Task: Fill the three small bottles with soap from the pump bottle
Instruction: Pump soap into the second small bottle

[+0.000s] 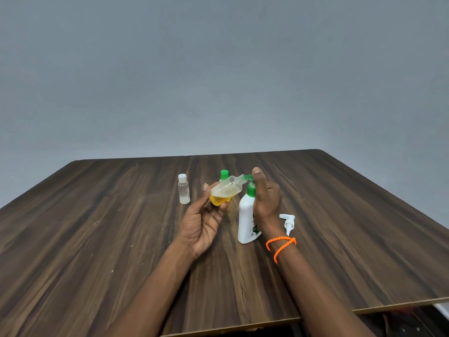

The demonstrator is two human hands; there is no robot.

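- The counter (97, 227) is dark wood grain, and all the things sit around its middle, far from my edge.
- The pump bottle (246, 215) stands upright just right of centre: white body, green pump on top. My right hand (266, 198) is curled round its neck and shoulder, with one finger up on the pump head. It looks stiff enough to take a press. It is tall for its base, so I judge the neck is the right place to steady it.
- My left hand (206, 215) holds the small bottle (226, 190) by its base, fingers and thumb wrapped round it. It is tilted, with its open mouth up against the green spout. It holds yellow soap in the bottom, perhaps a third full.
- That small bottle is clear thin plastic, so I expect it to be light and a bit squashy. It will be slippery if soap runs down it, so a grip low on the body seems best.
- A second clear bottle (183, 189) with a white cap stands to the left, well apart from my hands. I cannot tell its fill.
- A third one with a green cap (224, 174) is mostly hidden behind the tilted bottle.
- A loose white pump (288, 222) lies on the counter just right of the pump bottle.
- An orange band (281, 244) is on my right wrist.
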